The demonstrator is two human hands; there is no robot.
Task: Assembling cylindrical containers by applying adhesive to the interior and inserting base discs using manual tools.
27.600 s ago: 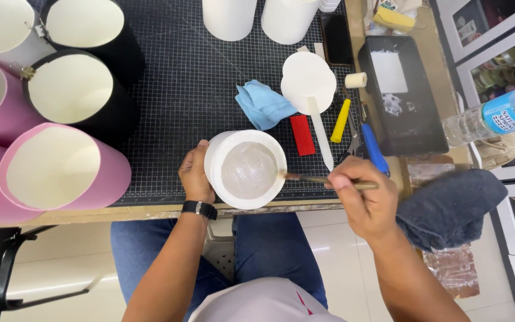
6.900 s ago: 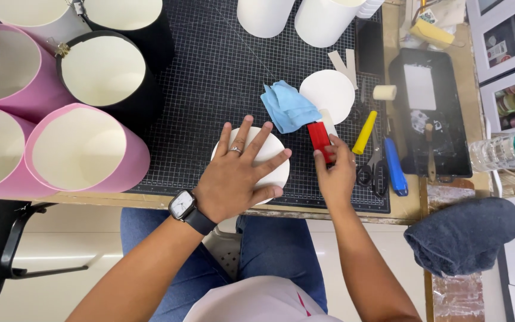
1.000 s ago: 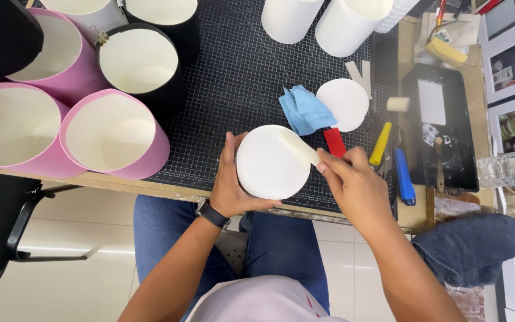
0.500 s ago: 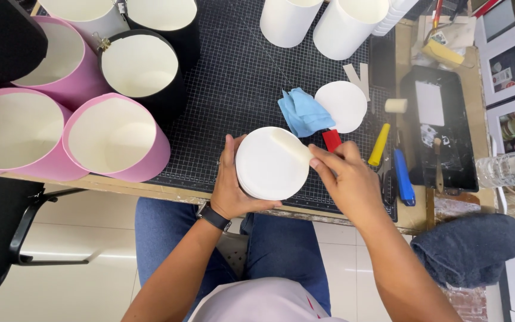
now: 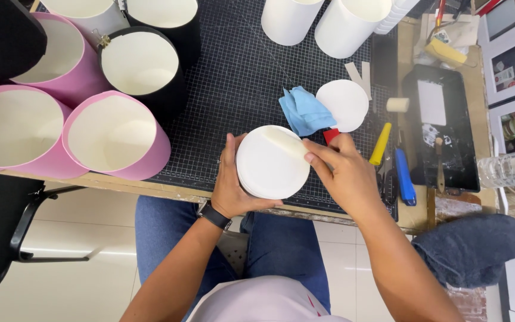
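On the grid mat (image 5: 233,83), left hand (image 5: 233,185) grips white cylinder (image 5: 272,162), right hand (image 5: 344,176) fingers flat atop

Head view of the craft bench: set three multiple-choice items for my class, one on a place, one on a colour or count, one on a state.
1. Where does the blue cloth lie?
A. on the floor
B. on the gridded cutting mat, beside the loose white disc
C. inside a pink cylinder

2. What colour is the outside of the open cylinder nearest the left hand?
A. green
B. pink
C. yellow

3. How is the round white box held?
A. lying alone, untouched
B. gripped by the left hand while the right hand presses at its rim
C. inside the black tray

Answers: 1 B, the cloth rests on the mat, touching the disc's edge. 2 B, its outer wall is pink, its lining white. 3 B, left fingers wrap its side and right fingertips sit on its upper right edge.
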